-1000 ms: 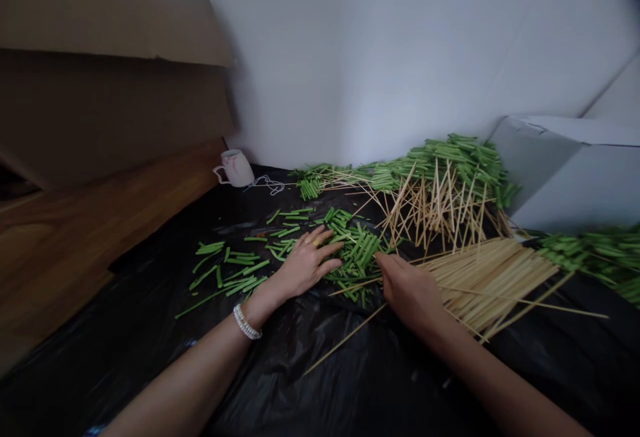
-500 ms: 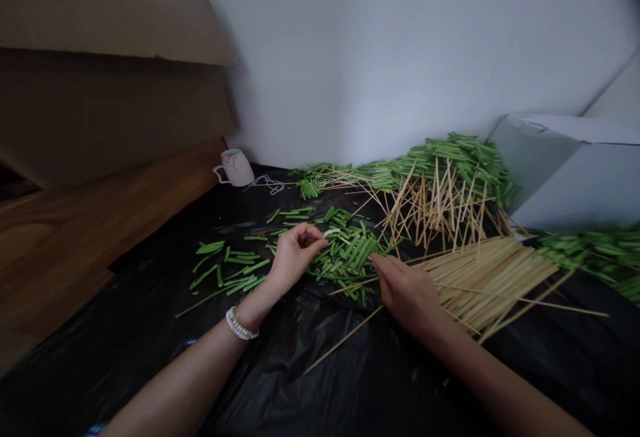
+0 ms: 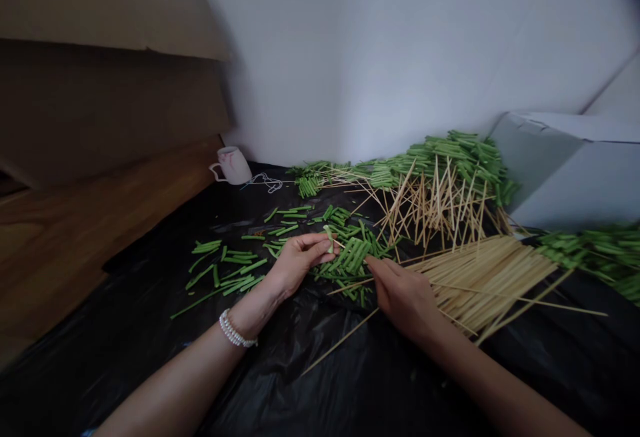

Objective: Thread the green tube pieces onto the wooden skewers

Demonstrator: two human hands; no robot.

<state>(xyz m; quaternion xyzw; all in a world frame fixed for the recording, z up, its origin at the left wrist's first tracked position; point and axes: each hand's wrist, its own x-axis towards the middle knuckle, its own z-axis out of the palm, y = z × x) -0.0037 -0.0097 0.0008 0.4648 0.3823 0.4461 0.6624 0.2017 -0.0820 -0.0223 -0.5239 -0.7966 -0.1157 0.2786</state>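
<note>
From my remote seat, I have a brown cardboard box [image 3: 110,97] at far left, above a wooden surface [image 3: 100,237]. Next comes a pale mug [image 3: 234,165], with a tangled white cord [image 3: 270,183] just beside it on the black plastic sheet [image 3: 300,390]. Loose green stem pieces [image 3: 243,270] lie scattered nearer me. I see a beaded bracelet [image 3: 233,330] on the left wrist; the left hand [image 3: 303,257] pinches a pale green piece [image 3: 329,238] between thumb and fingers, at the tip of a thin skewer [image 3: 342,246] — whether the point has pierced it, I can't tell. A row of green pieces [image 3: 356,255] sits side by side along that skewer, above more loose cuttings. The right hand [image 3: 406,293] grips the skewer's other end, fingers closed. Behind it I see a heap of filled skewers [image 3: 457,157], then a fan of bare skewers [image 3: 493,283], a whitish box [image 3: 575,177] and another green heap [image 3: 600,253] at far right.
</note>
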